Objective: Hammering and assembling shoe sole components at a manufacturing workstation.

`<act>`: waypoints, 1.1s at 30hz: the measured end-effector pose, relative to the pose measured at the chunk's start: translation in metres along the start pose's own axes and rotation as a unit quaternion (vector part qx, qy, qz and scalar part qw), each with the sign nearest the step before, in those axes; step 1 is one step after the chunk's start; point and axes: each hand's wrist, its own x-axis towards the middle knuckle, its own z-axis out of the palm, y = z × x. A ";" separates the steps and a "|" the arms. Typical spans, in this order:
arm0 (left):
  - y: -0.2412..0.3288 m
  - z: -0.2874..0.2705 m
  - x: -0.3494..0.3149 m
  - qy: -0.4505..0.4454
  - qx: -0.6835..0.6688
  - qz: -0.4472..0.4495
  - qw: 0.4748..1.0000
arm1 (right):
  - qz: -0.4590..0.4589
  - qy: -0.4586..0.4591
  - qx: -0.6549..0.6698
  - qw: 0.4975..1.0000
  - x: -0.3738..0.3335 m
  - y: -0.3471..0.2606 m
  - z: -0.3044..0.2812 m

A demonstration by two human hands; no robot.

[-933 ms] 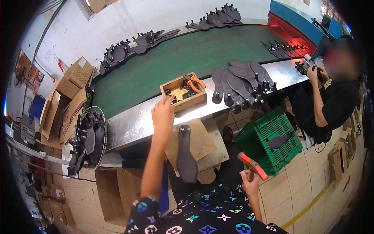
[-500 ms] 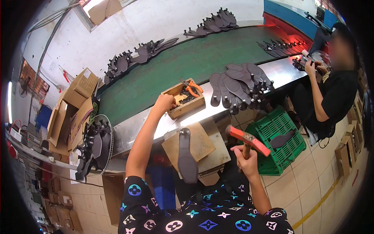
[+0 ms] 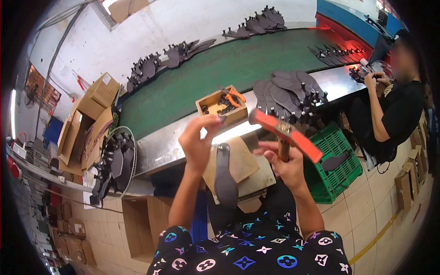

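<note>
My right hand [image 3: 285,164] grips the wooden handle of a hammer with a red head [image 3: 285,134], raised over the work stand. My left hand [image 3: 198,140] is lifted beside it, fingertips pinched on a small dark piece [image 3: 222,119] just below the wooden box [image 3: 223,106] of small parts and orange pliers. A dark shoe sole [image 3: 225,176] lies heel-up on a cardboard-covered stand [image 3: 244,166] between my arms.
A green conveyor belt [image 3: 201,80] runs along a steel ledge with piles of dark soles [image 3: 288,94]. A green crate [image 3: 335,161] sits at right, a person in black [image 3: 394,110] works beyond. Cardboard boxes [image 3: 89,119] and a wire rack of soles [image 3: 114,165] stand left.
My left hand drew back from the wooden box with a small piece pinched in it. My right hand raised the hammer higher, toward the middle.
</note>
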 end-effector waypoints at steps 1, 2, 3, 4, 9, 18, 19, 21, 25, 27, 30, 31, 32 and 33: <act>0.023 -0.006 -0.011 0.029 0.021 0.053 0.998 | -0.016 -0.026 0.038 0.999 0.005 -0.010 0.010; 0.042 -0.015 -0.020 0.029 0.037 0.127 0.991 | -0.030 -0.053 0.074 0.995 0.009 -0.023 0.021; 0.053 -0.023 -0.027 -0.005 0.076 0.204 0.976 | -0.029 -0.078 0.063 0.995 0.011 -0.038 0.028; 0.065 -0.029 -0.030 -0.019 0.099 0.246 0.964 | -0.003 -0.102 0.050 0.994 0.009 -0.045 0.030; 0.073 -0.039 -0.049 -0.035 0.104 0.312 0.944 | 0.039 -0.131 0.058 0.989 -0.006 -0.050 0.045; -0.006 -0.023 -0.074 -0.028 0.043 -0.225 0.973 | 0.069 -0.097 0.047 0.992 0.007 -0.015 0.041; -0.028 -0.015 -0.083 -0.024 0.043 -0.226 0.973 | 0.068 -0.101 0.045 0.992 0.013 -0.008 0.043; -0.070 -0.012 -0.106 -0.082 0.046 -0.199 0.976 | 0.087 -0.091 -0.011 0.992 0.026 0.001 0.056; -0.090 -0.019 -0.112 -0.204 -0.031 -0.281 0.937 | 0.044 -0.157 -0.107 0.981 0.056 0.050 0.057; -0.081 -0.018 -0.111 -0.195 -0.012 -0.269 0.943 | -0.007 -0.171 -0.147 0.974 0.067 0.078 0.058; -0.077 -0.010 -0.114 -0.179 0.044 -0.169 0.968 | -0.041 -0.197 -0.222 0.954 0.074 0.087 0.064; -0.081 -0.010 -0.116 -0.175 0.049 -0.173 0.968 | -0.041 -0.204 -0.220 0.953 0.072 0.088 0.065; -0.084 -0.008 -0.118 -0.194 0.007 -0.190 0.962 | -0.023 -0.191 -0.191 0.963 0.069 0.088 0.067; -0.083 -0.006 -0.115 -0.214 -0.036 -0.206 0.954 | -0.005 -0.176 -0.162 0.971 0.066 0.089 0.068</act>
